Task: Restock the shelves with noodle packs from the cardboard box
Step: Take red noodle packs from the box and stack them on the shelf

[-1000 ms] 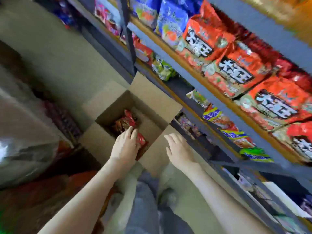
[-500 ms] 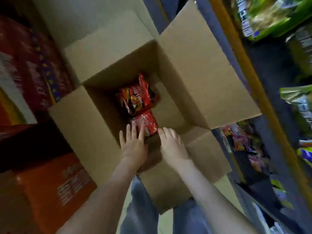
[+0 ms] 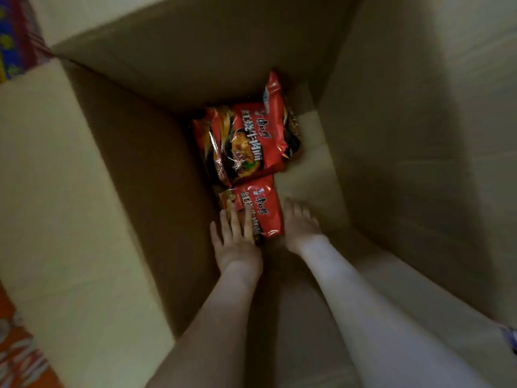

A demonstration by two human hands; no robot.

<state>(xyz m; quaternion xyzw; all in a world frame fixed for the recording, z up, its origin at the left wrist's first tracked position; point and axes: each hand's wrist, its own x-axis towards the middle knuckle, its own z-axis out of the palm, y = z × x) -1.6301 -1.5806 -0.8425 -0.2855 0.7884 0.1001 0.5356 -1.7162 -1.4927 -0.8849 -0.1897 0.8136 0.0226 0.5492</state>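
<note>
Deep inside the cardboard box [image 3: 98, 191], both bare arms of the person reach down to its floor. Only a few red noodle packs remain, gathered in the middle of the floor and toward the far wall of the box.

The nearest pack [image 3: 264, 211] lies flat with its printed face up. Its long axis runs from the near wall of the box toward the far wall, and the end with the brand logo points to the far wall. The left hand [image 3: 235, 242] rests on the left part of this pack with straight, slightly spread fingers, palm down; it closes around nothing. The right hand [image 3: 300, 228] is at the right edge of the same pack, its fingers stretched out toward the far wall of the box and touching the pack's side. The right thumb is not visible, so one cannot tell if it goes under the pack.

Just beyond lies a second pack [image 3: 254, 135], also face up, its long axis in almost the same direction but turned a little. More packs [image 3: 208, 141] stand on edge at its left side, and one [image 3: 272, 91] leans up near the far wall.

Outside the box, at its left, an orange carton [image 3: 16, 345] shows.
</note>
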